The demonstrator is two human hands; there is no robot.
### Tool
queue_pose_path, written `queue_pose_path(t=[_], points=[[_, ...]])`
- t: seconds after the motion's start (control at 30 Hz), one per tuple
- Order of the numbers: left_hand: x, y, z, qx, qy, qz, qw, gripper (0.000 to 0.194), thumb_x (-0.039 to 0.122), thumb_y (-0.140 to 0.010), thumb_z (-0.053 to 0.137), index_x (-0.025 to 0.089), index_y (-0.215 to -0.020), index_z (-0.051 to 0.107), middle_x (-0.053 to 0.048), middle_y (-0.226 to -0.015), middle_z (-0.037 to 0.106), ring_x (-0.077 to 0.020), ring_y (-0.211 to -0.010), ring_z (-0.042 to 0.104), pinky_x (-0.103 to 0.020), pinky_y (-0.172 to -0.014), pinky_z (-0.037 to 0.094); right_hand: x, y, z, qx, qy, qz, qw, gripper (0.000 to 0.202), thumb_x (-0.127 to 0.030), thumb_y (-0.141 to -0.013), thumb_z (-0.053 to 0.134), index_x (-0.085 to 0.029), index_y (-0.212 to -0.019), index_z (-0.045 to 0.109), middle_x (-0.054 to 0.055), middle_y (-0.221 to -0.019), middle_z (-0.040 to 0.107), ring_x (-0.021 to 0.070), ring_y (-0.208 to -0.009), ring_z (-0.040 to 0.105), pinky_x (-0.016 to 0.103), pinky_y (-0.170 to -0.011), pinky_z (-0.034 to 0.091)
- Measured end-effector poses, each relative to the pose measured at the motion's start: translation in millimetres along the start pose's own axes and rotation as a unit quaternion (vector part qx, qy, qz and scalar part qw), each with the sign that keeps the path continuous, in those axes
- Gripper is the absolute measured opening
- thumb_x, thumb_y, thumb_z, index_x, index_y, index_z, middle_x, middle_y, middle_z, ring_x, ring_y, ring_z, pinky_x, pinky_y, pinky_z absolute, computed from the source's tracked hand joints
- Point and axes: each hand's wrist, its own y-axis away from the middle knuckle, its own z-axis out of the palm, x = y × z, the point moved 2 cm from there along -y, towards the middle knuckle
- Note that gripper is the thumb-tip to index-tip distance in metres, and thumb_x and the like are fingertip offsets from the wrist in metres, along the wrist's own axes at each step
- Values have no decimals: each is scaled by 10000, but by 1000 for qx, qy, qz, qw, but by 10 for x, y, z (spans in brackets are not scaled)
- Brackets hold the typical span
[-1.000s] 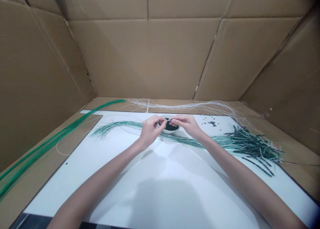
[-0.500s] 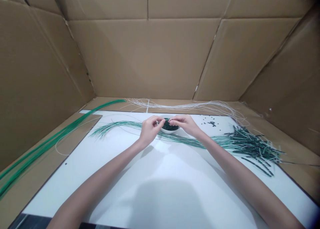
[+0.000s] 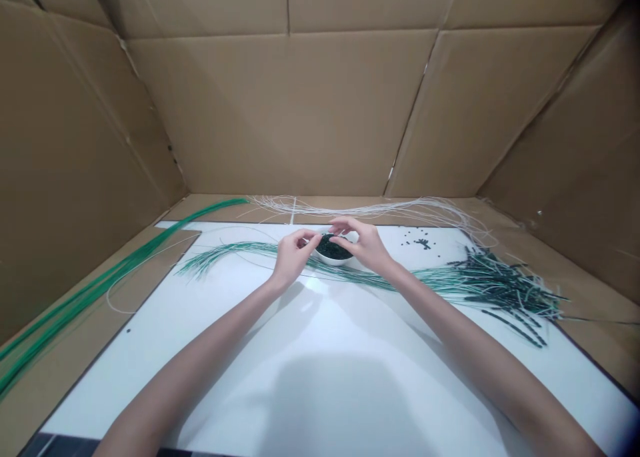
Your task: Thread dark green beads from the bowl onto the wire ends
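A white bowl [image 3: 334, 260] full of small dark green beads [image 3: 334, 247] stands at the middle of the white board. At its left rim my left hand [image 3: 293, 254] is closed, thumb and forefinger pinched on what looks like a thin wire [image 3: 250, 228] that trails off to the left; its tip is too fine to see. Over the right side of the bowl is my right hand [image 3: 364, 244], thumb and fingers apart, with nothing visible between them. Below both hands runs a bundle of green wires [image 3: 370, 279], its right end threaded with dark beads [image 3: 510, 287].
Loose beads [image 3: 424, 244] lie scattered right of the bowl. White strands [image 3: 370, 210] stretch along the back. A long green wire bundle [image 3: 115, 264] lies at the left. Cardboard walls [image 3: 280, 117] enclose the white board [image 3: 225, 377] at the back and sides.
My right hand has opened its pinch and spread its fingers over the bowl, moving slightly away from my left hand. The left hand keeps its pinch, shifted a little left.
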Motion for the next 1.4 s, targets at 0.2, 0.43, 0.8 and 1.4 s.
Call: queue_pose_path(t=[0.2,0.43,0.8,1.4], points=[[40,20,30,-14,8,2,1000,246,376,-727,564,141,-730,637,-18,-728,634,-82,-553,468,-203,-545,373,-78,16,22,-1,-122,26,992,275,-294,-688,632,-192,-925,538,35,-827,642,160,-784,617,316,-768,480],[80,46,45,-25,35,-14,999,253,382,-716,583,139,-750,645,-28,-747,638,-79,-546,471,-200,-528,398,-97,46,-14,13,-144,75,987,186,-326,-656,656,-167,-740,607,36,-747,657,166,-715,621,304,-713,488],[116,68,54,-30,110,-58,992,253,376,-682,613,132,-739,650,-22,-688,621,-69,-516,469,-195,-517,404,-151,111,-47,93,152,-177,968,161,-233,-816,505,-190,-743,643,59,-739,637,154,-700,554,283,-648,459],[152,56,37,-27,110,-54,992,238,341,-666,635,117,-745,650,-23,-671,618,-76,-537,496,-179,-520,423,-118,158,-28,105,225,-237,939,125,-156,-828,469,-164,-810,592,72,-791,639,139,-714,578,242,-633,452]])
